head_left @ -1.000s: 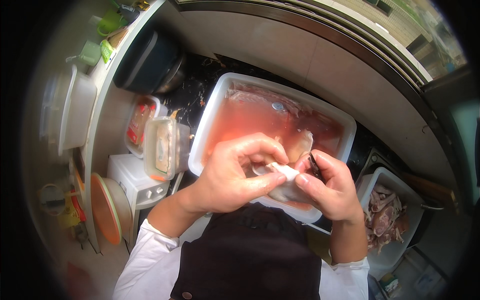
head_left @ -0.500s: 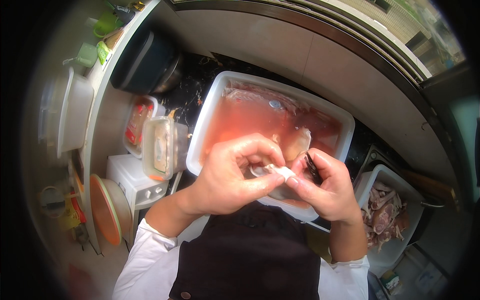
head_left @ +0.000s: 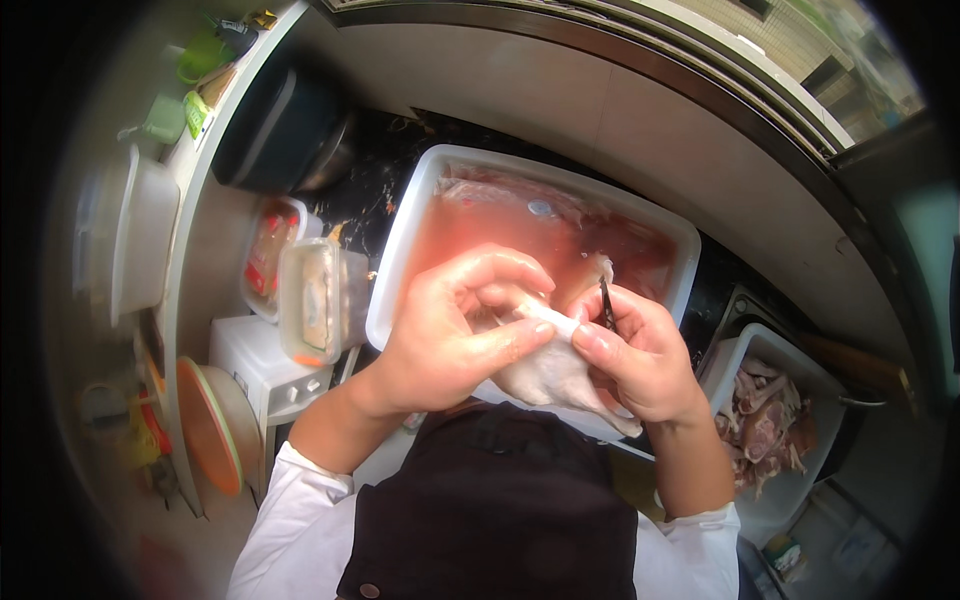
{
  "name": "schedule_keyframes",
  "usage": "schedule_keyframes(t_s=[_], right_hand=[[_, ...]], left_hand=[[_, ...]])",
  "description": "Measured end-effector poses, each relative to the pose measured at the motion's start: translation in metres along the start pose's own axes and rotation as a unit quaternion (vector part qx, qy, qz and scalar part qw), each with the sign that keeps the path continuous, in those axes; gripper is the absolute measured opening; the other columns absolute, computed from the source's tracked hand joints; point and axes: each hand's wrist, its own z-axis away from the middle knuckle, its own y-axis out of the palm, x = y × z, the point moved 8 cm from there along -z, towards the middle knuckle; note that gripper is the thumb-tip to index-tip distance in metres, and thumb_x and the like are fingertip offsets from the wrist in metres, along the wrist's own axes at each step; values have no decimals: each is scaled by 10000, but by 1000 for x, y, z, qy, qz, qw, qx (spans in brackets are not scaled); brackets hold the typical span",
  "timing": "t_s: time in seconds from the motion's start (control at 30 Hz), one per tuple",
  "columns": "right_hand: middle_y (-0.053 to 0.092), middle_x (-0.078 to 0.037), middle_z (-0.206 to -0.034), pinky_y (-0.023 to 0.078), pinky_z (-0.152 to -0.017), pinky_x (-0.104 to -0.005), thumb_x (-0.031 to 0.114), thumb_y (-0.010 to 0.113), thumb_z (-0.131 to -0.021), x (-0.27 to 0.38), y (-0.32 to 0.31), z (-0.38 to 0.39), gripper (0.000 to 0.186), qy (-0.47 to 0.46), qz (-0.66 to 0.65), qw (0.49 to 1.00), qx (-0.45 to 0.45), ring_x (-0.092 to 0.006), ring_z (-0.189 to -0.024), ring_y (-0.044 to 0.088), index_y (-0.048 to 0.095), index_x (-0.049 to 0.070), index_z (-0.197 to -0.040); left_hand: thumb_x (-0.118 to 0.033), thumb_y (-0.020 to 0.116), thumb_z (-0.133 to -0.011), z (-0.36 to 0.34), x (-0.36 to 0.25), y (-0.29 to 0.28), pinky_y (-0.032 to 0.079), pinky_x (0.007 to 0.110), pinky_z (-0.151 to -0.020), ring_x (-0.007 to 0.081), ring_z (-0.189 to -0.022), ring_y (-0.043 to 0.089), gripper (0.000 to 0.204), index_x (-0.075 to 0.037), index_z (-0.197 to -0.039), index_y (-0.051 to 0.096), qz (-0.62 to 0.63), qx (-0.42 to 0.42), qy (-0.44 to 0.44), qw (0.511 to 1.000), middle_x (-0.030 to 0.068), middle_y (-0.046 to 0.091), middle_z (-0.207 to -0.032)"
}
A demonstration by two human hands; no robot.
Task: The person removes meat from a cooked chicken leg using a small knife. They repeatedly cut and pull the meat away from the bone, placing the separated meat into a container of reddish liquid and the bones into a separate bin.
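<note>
Since the meat [head_left: 548, 378] looks soft and slippery, probably light, I'd grab its narrow top end, where left hand [head_left: 440, 325] and right hand [head_left: 645, 350] both pinch it over the tub [head_left: 397, 270]; right's also gripping a black tool [head_left: 606, 302].

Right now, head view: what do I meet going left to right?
White shelf tub, orange-rimmed bowl, clear food tub, left hand, pale meat, right hand, tub of cut meat.
</note>
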Motion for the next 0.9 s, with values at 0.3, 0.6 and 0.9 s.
schedule_keyframes(t_s=[0.3,0.6,0.9], right_hand=[[551,25,-821,330,-517,-191,179,609,-1025,-17,-9,-2,140,-62,-120,990,-50,-12,-599,429,552,52,-1036],[546,7,-855,358,-565,-186,222,735,-949,-32,-4,5,328,-122,-80,977,-155,-17,-647,423,546,30,-1137],[564,-109,-999,482,-692,-275,204,885,-793,-33,21,8,673,-318,268,900,-132,-135,-831,586,402,2,-1216]], left_hand=[[-264,678,-962,14,66,-38,394,409,-1117,256,-1353,454,723,-14,-1522,295,103,-158,-46,981,193,406,-1483],[-8,664,-896,4,57,-17,523,377,-988,207,-1156,571,702,-42,-1483,281,270,-138,67,950,111,516,-1253],[-53,632,-924,-1,49,-7,550,321,-863,162,-1028,601,488,-31,-1357,407,291,-111,53,949,88,553,-1152]])
